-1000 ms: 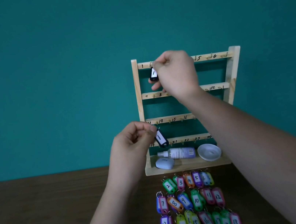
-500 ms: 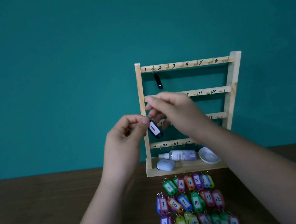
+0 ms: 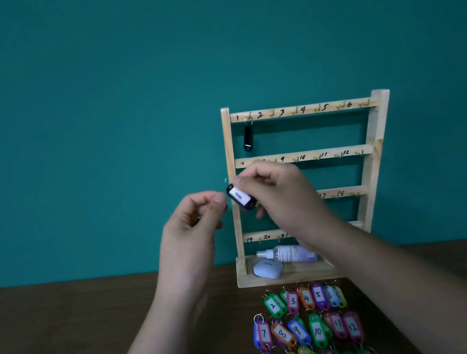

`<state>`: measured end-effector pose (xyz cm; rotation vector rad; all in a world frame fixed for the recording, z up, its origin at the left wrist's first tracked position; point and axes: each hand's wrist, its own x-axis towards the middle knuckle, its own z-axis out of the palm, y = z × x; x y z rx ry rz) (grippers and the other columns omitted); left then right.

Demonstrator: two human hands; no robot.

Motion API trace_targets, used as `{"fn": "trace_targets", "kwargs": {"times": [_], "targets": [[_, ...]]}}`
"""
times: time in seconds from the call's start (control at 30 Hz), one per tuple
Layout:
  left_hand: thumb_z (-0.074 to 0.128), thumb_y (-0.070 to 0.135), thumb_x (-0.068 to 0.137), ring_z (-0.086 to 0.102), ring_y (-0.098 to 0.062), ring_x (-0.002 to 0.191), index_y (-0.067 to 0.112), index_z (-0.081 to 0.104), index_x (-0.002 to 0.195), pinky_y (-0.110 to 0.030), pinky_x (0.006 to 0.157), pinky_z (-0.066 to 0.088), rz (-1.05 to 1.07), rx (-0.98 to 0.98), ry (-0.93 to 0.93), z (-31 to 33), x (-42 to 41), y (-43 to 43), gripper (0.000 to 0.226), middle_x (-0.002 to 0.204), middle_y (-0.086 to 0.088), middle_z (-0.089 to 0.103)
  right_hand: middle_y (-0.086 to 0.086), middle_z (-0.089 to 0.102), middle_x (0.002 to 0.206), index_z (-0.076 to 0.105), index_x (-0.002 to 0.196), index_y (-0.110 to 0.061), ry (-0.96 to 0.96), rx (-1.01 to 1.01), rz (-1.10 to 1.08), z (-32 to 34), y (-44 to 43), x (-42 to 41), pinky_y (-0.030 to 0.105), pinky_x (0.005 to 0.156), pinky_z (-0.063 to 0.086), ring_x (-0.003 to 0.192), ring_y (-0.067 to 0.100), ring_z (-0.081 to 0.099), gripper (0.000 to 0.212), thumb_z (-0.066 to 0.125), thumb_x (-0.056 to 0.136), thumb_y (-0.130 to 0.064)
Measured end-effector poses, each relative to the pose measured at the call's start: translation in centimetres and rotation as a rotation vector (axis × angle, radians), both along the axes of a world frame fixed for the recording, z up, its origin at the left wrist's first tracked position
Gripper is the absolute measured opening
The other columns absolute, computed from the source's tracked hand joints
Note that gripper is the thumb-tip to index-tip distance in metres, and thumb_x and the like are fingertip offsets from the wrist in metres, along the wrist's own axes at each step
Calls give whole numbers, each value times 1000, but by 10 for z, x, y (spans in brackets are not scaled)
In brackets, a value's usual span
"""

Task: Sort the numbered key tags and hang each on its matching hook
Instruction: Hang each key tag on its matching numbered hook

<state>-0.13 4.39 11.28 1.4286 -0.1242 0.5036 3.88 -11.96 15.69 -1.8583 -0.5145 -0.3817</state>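
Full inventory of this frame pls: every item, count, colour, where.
wooden rack: 1, pale wood, on the table against the wall, numbered hook rails
hung black tag: 1, black, on the hook by number 1, top rail
held black tag: 1, black with a white label, in the air by the rack's left post
loose key tags: count unclear (overlapping, cut off by the frame), green, pink, orange, purple, blue, yellow, in rows on the table before the rack, numbered from 2 up
spray bottle: 1, white and lilac, lying on the rack's base
small case: 1, pale blue, on the base before the bottle
table: 1, dark brown
wall: 1, teal, behind
left hand: fingers curled beside the held tag, contact unclear
right hand: pinches the held tag
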Motion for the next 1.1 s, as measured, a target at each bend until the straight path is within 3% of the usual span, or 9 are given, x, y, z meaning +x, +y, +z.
{"fn": "trace_targets", "kwargs": {"times": [0.1, 0.2, 0.3, 0.53, 0.8, 0.93, 1.1], "targets": [[72, 34, 98, 63, 1, 75, 21, 77, 100, -24, 72, 44, -16, 30, 69, -6, -1, 3, 13, 97, 0, 78, 3, 75, 75, 78, 85, -18, -42, 60, -94, 26, -2, 15, 31, 55, 55, 63, 17, 70, 18, 71, 101, -23], [72, 24, 98, 63, 1, 74, 28, 79, 94, -13, 66, 46, -55, 155, 128, -17, 0, 5, 9, 93, 1, 78, 4, 74, 73, 75, 86, -5, -50, 166, -180, 55, -7, 34, 22, 50, 49, 54, 11, 67, 19, 69, 101, -17], [72, 24, 97, 65, 0, 75, 36, 78, 91, -6, 66, 47, -67, 278, 164, -24, 1, 7, 15, 91, -2, 76, 3, 76, 70, 71, 80, -9, -47, 148, -282, 74, -9, 49, 24, 50, 49, 51, 10, 68, 22, 68, 97, -23], [71, 33, 98, 64, -4, 74, 38, 76, 93, -32, 81, 53, -64, 361, 201, -32, 4, 9, 9, 89, -4, 76, 1, 73, 58, 68, 79, -7, -98, 43, -327, 82, -2, 52, 14, 37, 35, 39, 10, 61, 20, 59, 94, -17], [72, 34, 98, 64, -12, 74, 35, 75, 90, -37, 81, 54, -51, 398, 211, -34, 5, 9, 9, 89, -9, 73, 2, 74, 61, 69, 83, -10, -107, -5, -342, 74, -2, 53, 20, 40, 44, 43, 17, 67, 21, 59, 99, -21], [71, 29, 99, 69, -27, 91, 28, 77, 91, -45, 88, 57, -72, 400, 229, -35, 6, 6, 10, 88, -9, 73, 0, 73, 59, 69, 82, -13, -136, -27, -361, 73, -3, 56, 22, 40, 46, 43, 18, 68, 21, 58, 98, -22], [71, 29, 99, 69, -31, 93, 29, 77, 91, -48, 89, 56, -62, 440, 234, -37, 8, 4, 10, 88, -10, 73, -1, 72, 58, 68, 79, -17, -189, -83, -408, 71, -3, 58, 38, 49, 61, 43, 16, 69, 22, 56, 96, -22]]}}
